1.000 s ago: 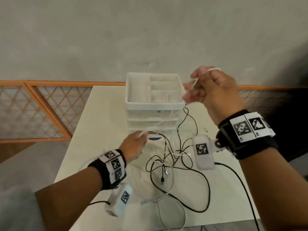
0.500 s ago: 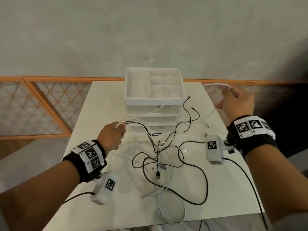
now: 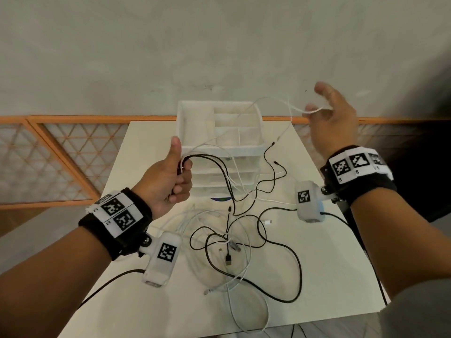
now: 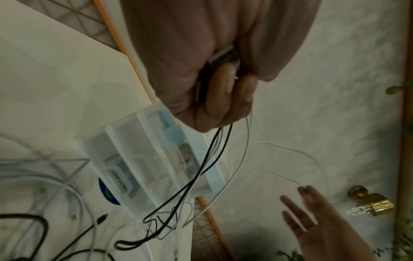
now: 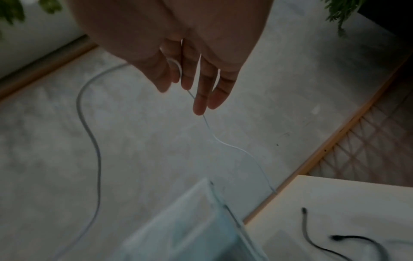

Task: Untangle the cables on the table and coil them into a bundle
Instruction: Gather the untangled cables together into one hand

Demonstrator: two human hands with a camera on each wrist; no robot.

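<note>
Head view shows the left hand (image 3: 168,181) raised higher than half a second ago, thumb now pointing up, fist clamped on a bunch of cables (image 3: 234,242); thin black and white strands leave the fist and droop to the counter (image 3: 329,276). The right hand (image 3: 332,120) has also gone up and slightly inward, above the counter's far right corner, its fingers loosely extended with a thin white cable (image 3: 275,100) caught between them near the base. That strand now arcs in the air from the right hand over the organizer (image 3: 219,132) toward the left fist, where earlier it hung lower.

Most of the cables lie in a loose tangle on the pale, matte counter in front of the organizer: round black leads in wide loops, glossy white ones in flatter curves, several small plugs lying free. One white loop hangs over the near edge.

Right wrist view shows the white strand running down between the fingers (image 5: 202,98); left wrist view shows metal plug ends pinched inside the fist.

Square, translucent white plastic forms the organizer, with an open divided top tray and drawers below. Behind it stands a rough grey wall and an orange-framed lattice panel (image 3: 48,157).
</note>
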